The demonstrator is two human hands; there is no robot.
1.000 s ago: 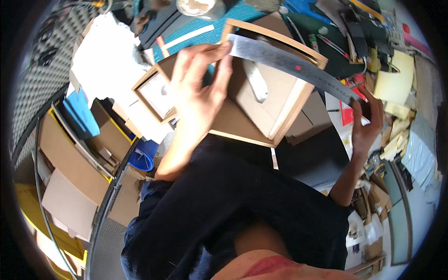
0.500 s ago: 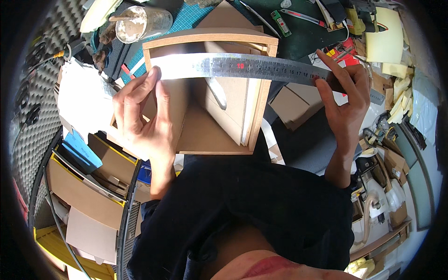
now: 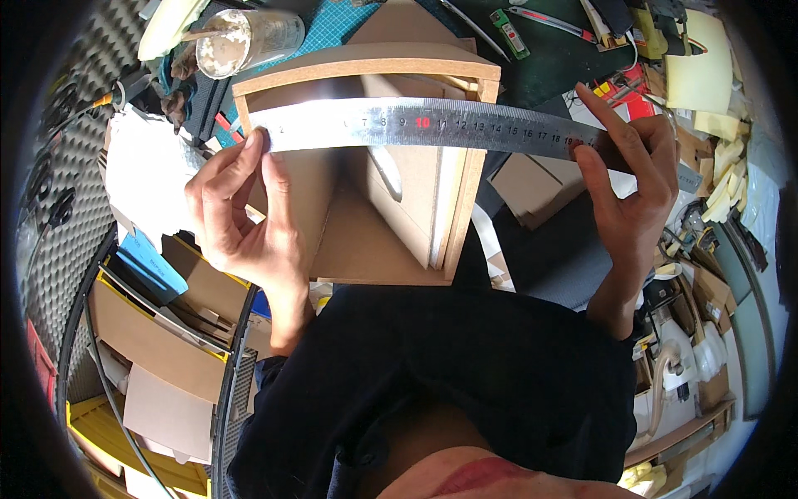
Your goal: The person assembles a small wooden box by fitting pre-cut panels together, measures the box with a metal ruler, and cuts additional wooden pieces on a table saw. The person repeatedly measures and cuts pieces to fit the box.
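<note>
A long steel ruler (image 3: 432, 122) spans the open brown wooden box (image 3: 366, 68), held above its far part. Its left end is pinched between the thumb and fingers of my left hand (image 3: 249, 200), beside the box's left wall. Toward the other end, my right hand (image 3: 628, 175) grips the ruler with the thumb below and fingers above, well past the box's right wall. Inside the box, a panel with an oval slot (image 3: 386, 173) leans along the right side. Glare whitens the ruler's left part.
A jar (image 3: 249, 43) with pale residue stands at the far left on a teal cutting mat (image 3: 332, 25). A cutter (image 3: 553, 23) and a small green box (image 3: 509, 35) lie at the back. Cardboard pieces (image 3: 536, 190) are right of the box; a cardboard-filled rack (image 3: 158, 324) stands left.
Both hands and the ruler have come slightly nearer, and the hands are a little farther apart. The ruler stays gripped at both ends. The whole view has shifted slightly.
</note>
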